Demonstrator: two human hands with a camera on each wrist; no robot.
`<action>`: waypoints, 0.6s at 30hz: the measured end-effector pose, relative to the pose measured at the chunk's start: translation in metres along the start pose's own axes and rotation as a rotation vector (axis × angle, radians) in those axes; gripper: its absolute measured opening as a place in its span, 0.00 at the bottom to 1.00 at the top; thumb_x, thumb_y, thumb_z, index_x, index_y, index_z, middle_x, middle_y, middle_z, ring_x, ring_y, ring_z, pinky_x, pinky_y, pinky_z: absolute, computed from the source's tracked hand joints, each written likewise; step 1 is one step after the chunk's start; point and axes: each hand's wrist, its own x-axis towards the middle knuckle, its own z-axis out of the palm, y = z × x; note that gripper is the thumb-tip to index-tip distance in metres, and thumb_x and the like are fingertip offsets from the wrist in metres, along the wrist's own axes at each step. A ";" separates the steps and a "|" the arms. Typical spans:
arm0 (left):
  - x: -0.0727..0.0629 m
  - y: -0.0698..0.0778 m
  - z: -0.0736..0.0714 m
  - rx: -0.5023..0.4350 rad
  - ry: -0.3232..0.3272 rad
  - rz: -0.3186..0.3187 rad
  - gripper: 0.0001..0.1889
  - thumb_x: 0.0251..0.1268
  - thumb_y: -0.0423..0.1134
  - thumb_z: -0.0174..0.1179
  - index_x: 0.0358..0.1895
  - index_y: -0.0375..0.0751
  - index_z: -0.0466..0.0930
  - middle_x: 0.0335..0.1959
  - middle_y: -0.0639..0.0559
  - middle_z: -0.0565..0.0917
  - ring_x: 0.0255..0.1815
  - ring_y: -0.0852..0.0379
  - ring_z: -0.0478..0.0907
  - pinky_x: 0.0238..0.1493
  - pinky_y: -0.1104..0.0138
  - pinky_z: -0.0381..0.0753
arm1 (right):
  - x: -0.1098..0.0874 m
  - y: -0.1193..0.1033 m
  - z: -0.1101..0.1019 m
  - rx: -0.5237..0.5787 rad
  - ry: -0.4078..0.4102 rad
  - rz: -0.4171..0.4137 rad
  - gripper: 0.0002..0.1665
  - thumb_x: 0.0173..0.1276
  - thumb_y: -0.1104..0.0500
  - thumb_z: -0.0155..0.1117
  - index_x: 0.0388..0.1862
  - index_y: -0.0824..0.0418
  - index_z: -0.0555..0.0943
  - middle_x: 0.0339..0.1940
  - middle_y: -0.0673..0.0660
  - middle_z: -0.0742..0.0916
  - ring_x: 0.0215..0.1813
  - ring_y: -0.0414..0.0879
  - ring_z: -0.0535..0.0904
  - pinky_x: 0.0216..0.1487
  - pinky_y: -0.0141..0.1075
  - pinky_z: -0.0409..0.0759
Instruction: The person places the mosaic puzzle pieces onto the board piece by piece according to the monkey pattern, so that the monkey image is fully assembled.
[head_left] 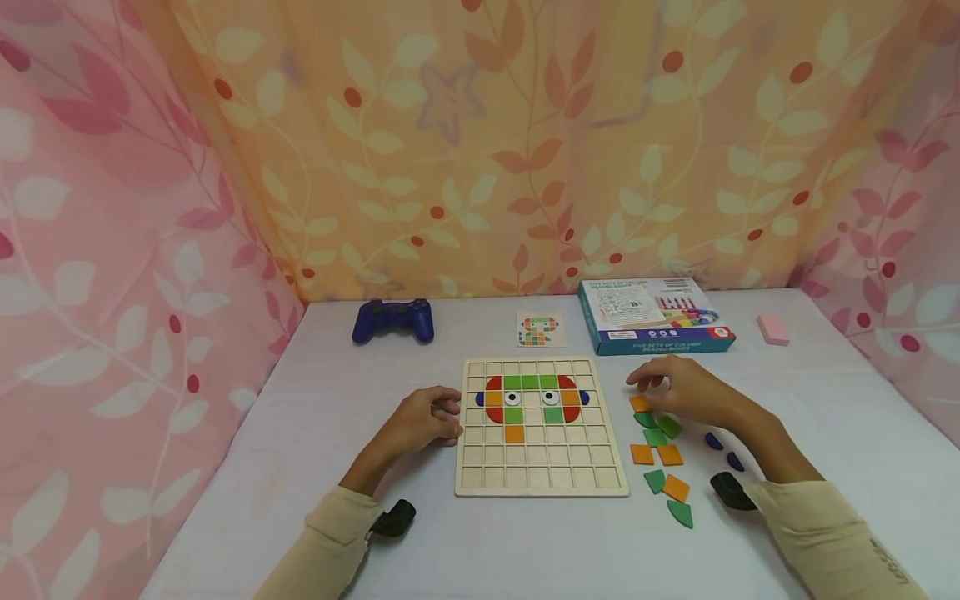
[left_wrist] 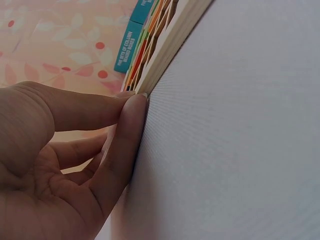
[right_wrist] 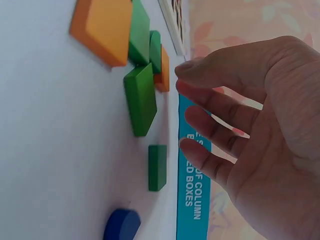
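A square wooden grid board (head_left: 543,477) lies flat, with coloured tiles set in its upper part: red curved pieces, green and orange squares, blue half-rounds and two eye tiles. My left hand (head_left: 422,423) is at the board's left edge; in the left wrist view, thumb and index fingertip pinch that edge. Over the far end of a loose group of tiles hovers my right hand (head_left: 693,390), its fingers loosely bent and nothing between them. Beneath it are an orange square tile (head_left: 639,403), a green tile (right_wrist: 141,100) and several others.
Behind the board lies a small pattern card (head_left: 538,340). A puzzle box (head_left: 660,340) lies to its right, with a pink block (head_left: 772,330) farther right. At the back left sits a blue game controller (head_left: 393,321). Two blue half-round tiles (head_left: 714,440) lie near my right forearm.
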 end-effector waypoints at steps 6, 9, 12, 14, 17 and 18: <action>-0.001 0.000 0.000 -0.014 -0.003 -0.002 0.28 0.62 0.22 0.70 0.67 0.29 0.77 0.52 0.41 0.82 0.43 0.53 0.83 0.40 0.65 0.93 | -0.002 0.004 0.000 0.000 -0.016 0.014 0.26 0.60 0.64 0.66 0.59 0.60 0.87 0.47 0.51 0.88 0.51 0.50 0.78 0.54 0.46 0.84; -0.002 0.001 0.000 -0.027 -0.005 -0.003 0.29 0.62 0.22 0.70 0.67 0.29 0.77 0.53 0.40 0.82 0.44 0.53 0.84 0.41 0.64 0.93 | -0.001 0.004 0.002 0.003 -0.023 0.022 0.26 0.60 0.64 0.68 0.59 0.59 0.87 0.48 0.51 0.88 0.51 0.50 0.78 0.54 0.47 0.85; -0.002 0.001 0.000 -0.036 -0.006 -0.007 0.29 0.62 0.22 0.70 0.68 0.29 0.76 0.54 0.40 0.82 0.44 0.54 0.84 0.42 0.64 0.93 | -0.001 0.004 0.004 0.000 -0.031 0.029 0.25 0.60 0.63 0.70 0.59 0.58 0.87 0.48 0.51 0.87 0.51 0.51 0.78 0.54 0.49 0.84; 0.000 0.001 0.000 -0.029 -0.006 -0.004 0.29 0.62 0.23 0.70 0.68 0.29 0.76 0.54 0.41 0.82 0.44 0.54 0.84 0.42 0.63 0.93 | -0.001 0.004 0.005 -0.005 -0.030 0.029 0.24 0.61 0.64 0.70 0.58 0.58 0.88 0.48 0.51 0.87 0.52 0.51 0.77 0.55 0.50 0.84; 0.000 0.001 0.000 -0.025 -0.004 -0.006 0.30 0.62 0.23 0.70 0.69 0.30 0.76 0.54 0.41 0.82 0.44 0.54 0.84 0.42 0.63 0.93 | -0.001 0.005 0.006 -0.018 -0.022 0.026 0.23 0.62 0.63 0.70 0.58 0.59 0.88 0.47 0.51 0.87 0.51 0.50 0.77 0.54 0.48 0.84; 0.000 0.001 0.000 -0.026 -0.004 -0.006 0.30 0.62 0.23 0.70 0.69 0.30 0.76 0.54 0.41 0.82 0.44 0.54 0.84 0.42 0.63 0.93 | -0.001 0.005 0.006 -0.023 -0.021 0.025 0.23 0.62 0.63 0.70 0.58 0.59 0.88 0.47 0.51 0.88 0.50 0.50 0.77 0.54 0.47 0.84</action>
